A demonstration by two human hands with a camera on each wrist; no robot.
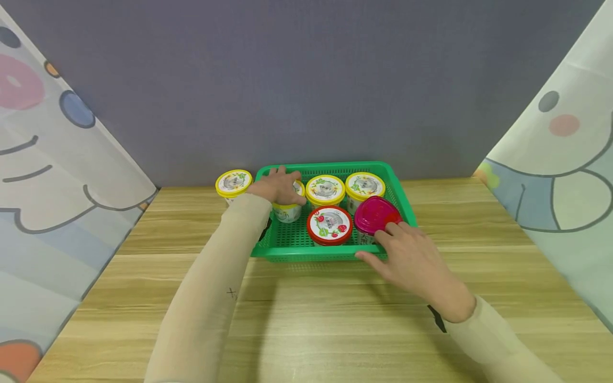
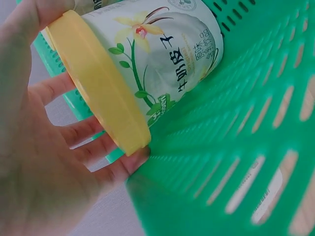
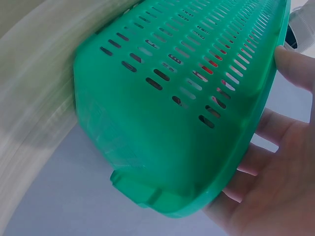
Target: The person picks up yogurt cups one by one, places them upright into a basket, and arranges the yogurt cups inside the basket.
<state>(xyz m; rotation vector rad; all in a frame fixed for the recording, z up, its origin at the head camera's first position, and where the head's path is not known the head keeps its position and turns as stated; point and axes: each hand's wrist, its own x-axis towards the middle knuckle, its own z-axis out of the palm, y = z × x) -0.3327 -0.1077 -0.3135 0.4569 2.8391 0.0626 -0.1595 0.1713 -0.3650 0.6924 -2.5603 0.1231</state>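
Observation:
In the head view a green plastic basket [image 1: 306, 251] stands on the table with several lidded tubs inside. My left hand [image 1: 275, 186] reaches over its left side and grips a white tub with a yellow lid [image 1: 287, 214]. In the left wrist view thumb and fingers spread around that lid, and a vanilla flower shows on the tub's wall [image 2: 177, 54]. At the basket's front right corner my right hand [image 1: 414, 258] holds the rim, fingers over the edge beside a pink-lidded tub [image 1: 375, 214]. The right wrist view shows the basket's perforated wall [image 3: 138, 123] and the thumb on its rim.
Another yellow-lidded tub [image 1: 233, 183] stands outside the basket at its left. Inside are two more yellow-lidded tubs, one middle [image 1: 325, 190] and one right [image 1: 365, 186], plus a red-lidded tub [image 1: 329, 224] in front. A grey panel [image 1: 306, 85] rises behind the table.

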